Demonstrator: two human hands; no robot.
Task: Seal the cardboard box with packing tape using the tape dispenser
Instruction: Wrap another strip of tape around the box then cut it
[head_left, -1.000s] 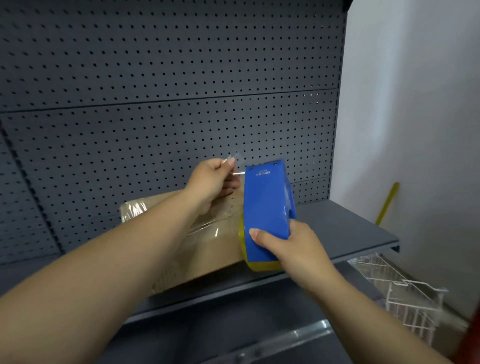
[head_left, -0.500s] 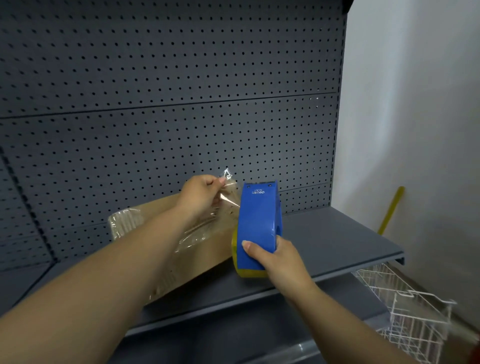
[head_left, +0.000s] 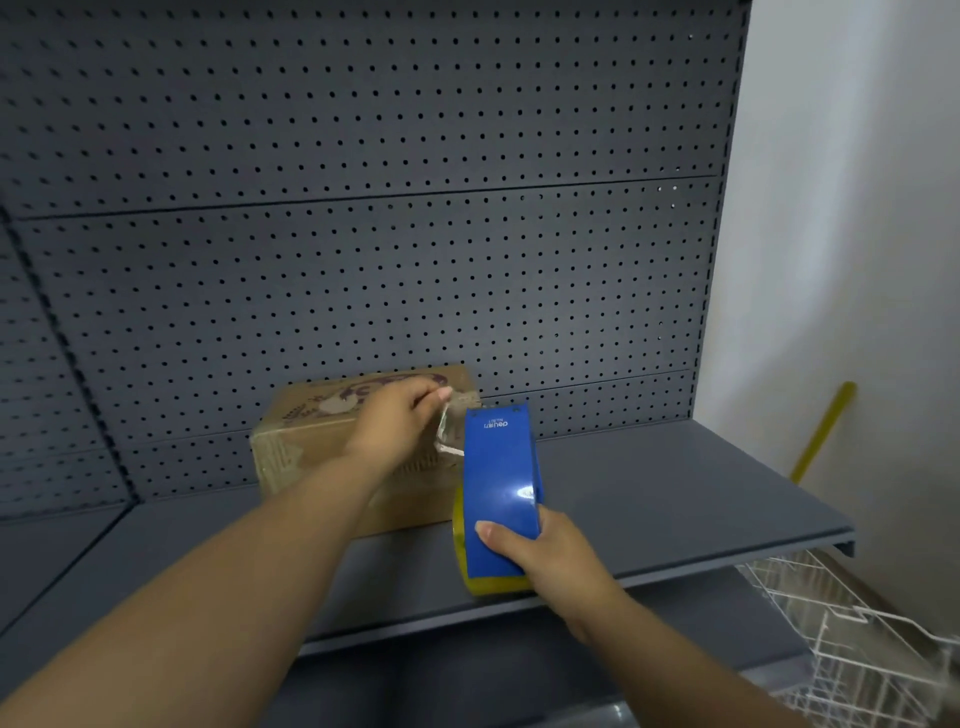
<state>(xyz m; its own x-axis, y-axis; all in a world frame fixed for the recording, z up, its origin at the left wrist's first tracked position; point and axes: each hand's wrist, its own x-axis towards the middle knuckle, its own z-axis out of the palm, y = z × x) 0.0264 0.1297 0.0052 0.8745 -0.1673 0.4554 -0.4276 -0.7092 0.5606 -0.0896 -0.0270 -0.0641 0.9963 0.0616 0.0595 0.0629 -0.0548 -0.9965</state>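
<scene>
A brown cardboard box (head_left: 311, 441) with clear tape on its left side sits on the grey shelf (head_left: 649, 493) against the pegboard. My right hand (head_left: 540, 551) grips a blue tape dispenser (head_left: 501, 488) with a yellowish roll at its lower end, held just right of the box. My left hand (head_left: 395, 421) pinches the free end of the clear tape (head_left: 444, 431) over the box's right top corner. The tape strip runs from my fingers to the dispenser's top. My left forearm hides part of the box front.
A dark grey pegboard (head_left: 363, 208) backs the shelf. A white wire basket (head_left: 857, 634) stands low at the right. A yellow stick (head_left: 823, 431) leans against the white wall (head_left: 857, 208). The shelf's front edge runs just below the dispenser.
Both hands have dropped with the tape and dispenser toward the box's right end. The view now shows the box's printed top, and the tape end is down at the box's top right corner.
</scene>
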